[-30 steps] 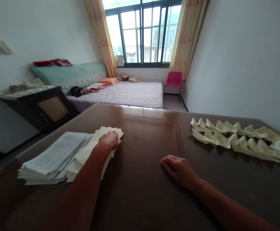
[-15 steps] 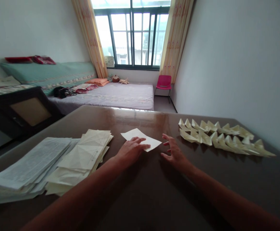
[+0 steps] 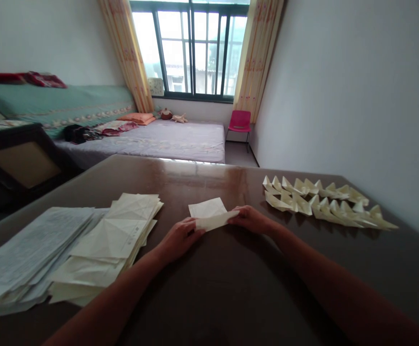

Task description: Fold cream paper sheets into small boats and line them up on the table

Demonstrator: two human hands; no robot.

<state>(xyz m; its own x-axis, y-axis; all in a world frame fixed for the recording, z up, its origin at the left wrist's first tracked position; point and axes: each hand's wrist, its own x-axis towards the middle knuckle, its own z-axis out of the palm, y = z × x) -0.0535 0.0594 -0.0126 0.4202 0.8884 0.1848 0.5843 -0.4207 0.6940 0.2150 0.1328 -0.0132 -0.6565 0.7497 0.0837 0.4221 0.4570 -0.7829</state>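
Note:
A cream sheet of paper point(image 3: 209, 215) lies on the dark brown table point(image 3: 213, 288), its near edge lifted and folded over. My left hand point(image 3: 179, 236) pinches the sheet's near left corner. At the right end of the fold, my right hand point(image 3: 249, 218) pinches the sheet too. A stack of creased cream sheets point(image 3: 117, 235) sits to the left of my left hand. Beside it lies a pile of printed pages point(image 3: 29, 252). Several folded paper boats point(image 3: 321, 202) stand in rows to the right of my right hand.
Beyond the table's far edge is a bed point(image 3: 166, 139) with pillows and clothes, a pink chair point(image 3: 240, 122) under the window, and a dark cabinet point(image 3: 18, 161) at the left. A white wall runs along the right.
My left hand took one sheet from the cream stack and slid it to the table's middle. My right hand came forward to it. Both now lift and fold its near edge.

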